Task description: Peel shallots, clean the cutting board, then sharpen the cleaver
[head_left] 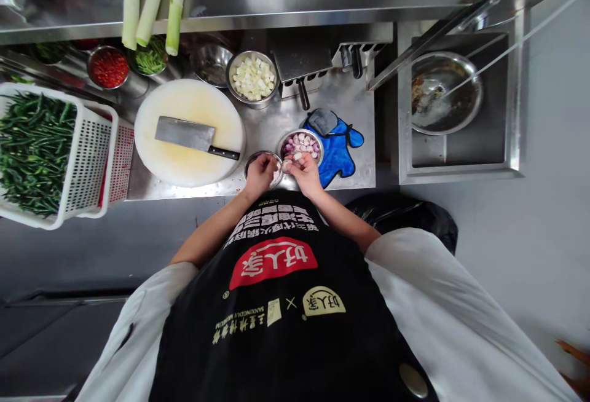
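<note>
My right hand point(303, 173) has its fingers closed round pale garlic cloves point(286, 165), at the near edge of a metal bowl point(321, 155) of purple-skinned garlic cloves point(302, 143). Beside it, my left hand point(260, 173) is closed in a pinch over a second metal bowl point(249, 162). Whatever its fingers hold is too small to make out. My hands are a short way apart, and they partly cover the second bowl, where some whitish pieces show.
A cleaver point(187, 134) lies on a round white chopping board point(193, 171) to the left. Beyond are a bowl of white cubes point(252, 78), leeks point(152, 2) and a blue cloth point(338, 153). Green chilies point(34, 150) fill a basket at left; a sink point(488, 150) is right.
</note>
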Demonstrator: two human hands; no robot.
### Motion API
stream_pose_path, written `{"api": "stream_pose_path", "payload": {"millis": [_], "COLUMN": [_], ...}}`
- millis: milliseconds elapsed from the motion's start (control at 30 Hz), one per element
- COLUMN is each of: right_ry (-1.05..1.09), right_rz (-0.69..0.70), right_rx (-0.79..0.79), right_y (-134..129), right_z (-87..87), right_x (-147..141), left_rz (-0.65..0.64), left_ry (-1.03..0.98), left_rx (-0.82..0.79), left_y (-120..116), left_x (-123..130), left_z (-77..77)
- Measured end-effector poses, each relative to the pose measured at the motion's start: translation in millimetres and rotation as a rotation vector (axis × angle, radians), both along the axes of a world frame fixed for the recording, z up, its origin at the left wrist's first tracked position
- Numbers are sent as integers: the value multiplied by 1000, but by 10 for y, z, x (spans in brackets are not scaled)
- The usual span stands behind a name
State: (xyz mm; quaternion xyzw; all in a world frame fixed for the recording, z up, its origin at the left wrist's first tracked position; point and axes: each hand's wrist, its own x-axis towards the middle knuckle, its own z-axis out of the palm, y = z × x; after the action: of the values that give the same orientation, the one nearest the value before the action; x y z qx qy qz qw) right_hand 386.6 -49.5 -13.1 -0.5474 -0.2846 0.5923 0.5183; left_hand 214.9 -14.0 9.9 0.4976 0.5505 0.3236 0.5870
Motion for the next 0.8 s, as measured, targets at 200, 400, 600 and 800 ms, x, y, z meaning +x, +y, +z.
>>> {"api": "stream_pose_path", "payload": {"millis": [200, 400, 600, 800], "right_ry": [-26, -90, -538, -1202], "right_rz": [42, 59, 299, 465], "right_rx": [9, -13, -150, -217], "right_y": [34, -38, 179, 846], "right_z": [88, -46, -383, -644], "right_x": [-11, -122, 67, 513], "left_rz": [15, 80, 318, 306], "left_ry": [-60, -67, -241, -226], "left_rx": [-6, 2, -379, -449], "left_y": [-5, 1, -60, -215], "left_x": [7, -12, -259, -577], "left_z": [33, 36, -123, -203]}}
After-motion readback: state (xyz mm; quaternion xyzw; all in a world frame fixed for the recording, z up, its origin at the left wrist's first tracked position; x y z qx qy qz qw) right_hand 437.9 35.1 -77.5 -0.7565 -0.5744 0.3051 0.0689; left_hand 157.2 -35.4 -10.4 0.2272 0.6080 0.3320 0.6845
